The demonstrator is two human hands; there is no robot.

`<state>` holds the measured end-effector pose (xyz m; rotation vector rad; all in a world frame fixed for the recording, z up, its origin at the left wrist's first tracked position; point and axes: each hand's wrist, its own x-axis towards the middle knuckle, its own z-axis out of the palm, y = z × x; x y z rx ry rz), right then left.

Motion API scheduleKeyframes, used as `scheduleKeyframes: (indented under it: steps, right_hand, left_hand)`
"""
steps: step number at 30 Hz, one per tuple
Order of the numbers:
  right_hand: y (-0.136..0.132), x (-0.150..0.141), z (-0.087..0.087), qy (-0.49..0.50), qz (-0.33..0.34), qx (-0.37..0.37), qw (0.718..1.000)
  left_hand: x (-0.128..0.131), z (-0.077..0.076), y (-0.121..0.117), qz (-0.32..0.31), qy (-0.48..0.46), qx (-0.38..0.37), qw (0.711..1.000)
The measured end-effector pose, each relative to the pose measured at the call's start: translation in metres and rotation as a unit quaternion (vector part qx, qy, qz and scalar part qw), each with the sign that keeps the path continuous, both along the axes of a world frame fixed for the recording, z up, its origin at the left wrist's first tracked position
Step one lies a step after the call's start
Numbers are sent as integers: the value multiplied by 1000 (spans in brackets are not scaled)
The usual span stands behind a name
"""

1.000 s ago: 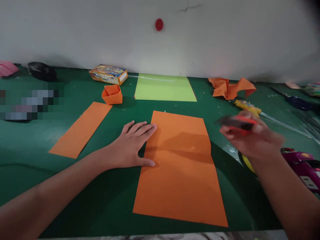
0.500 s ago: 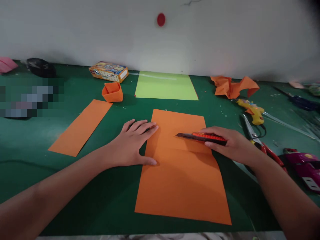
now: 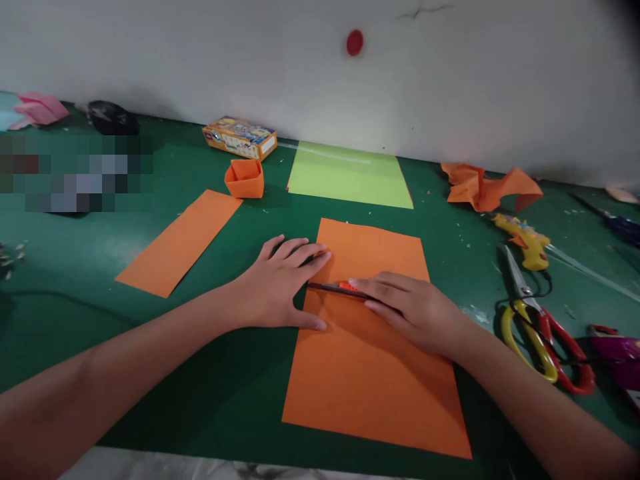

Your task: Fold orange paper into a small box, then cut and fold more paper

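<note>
A large orange paper sheet (image 3: 370, 387) lies on the green table in front of me. My left hand (image 3: 280, 287) rests with fingers spread over its left edge, thumb and fingertips on the paper. Held in my right hand (image 3: 415, 310) is a box cutter (image 3: 333, 289) with a dark blade and an orange-red body. The blade lies low across the sheet, its tip at the left edge between my left thumb and index finger. My right fingers cover much of the cutter's handle. Whether the blade has gone through the paper I cannot tell.
Left lie an orange strip (image 3: 180, 243), a folded orange paper box (image 3: 245, 180) and a printed carton (image 3: 240, 138). Behind is a light-green sheet (image 3: 350, 175). On the right are crumpled orange paper (image 3: 490, 189), a yellow glue gun (image 3: 527, 243) and scissors (image 3: 533, 320) with red and yellow handles.
My right hand has moved left with the box cutter, bringing the blade from mid-sheet to the left edge. My left hand stays on the paper. The whole view has shifted and tilted slightly.
</note>
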<state>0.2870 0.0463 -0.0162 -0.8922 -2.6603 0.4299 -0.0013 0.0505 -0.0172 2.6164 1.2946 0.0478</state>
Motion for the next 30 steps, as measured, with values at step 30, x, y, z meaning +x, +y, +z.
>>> scheduleKeyframes:
  steps: [30]
  right_hand:
    - [-6, -2, -2, 17, -31, 6, 999]
  left_hand:
    - [-3, -1, 1, 1, 14, 7, 1000]
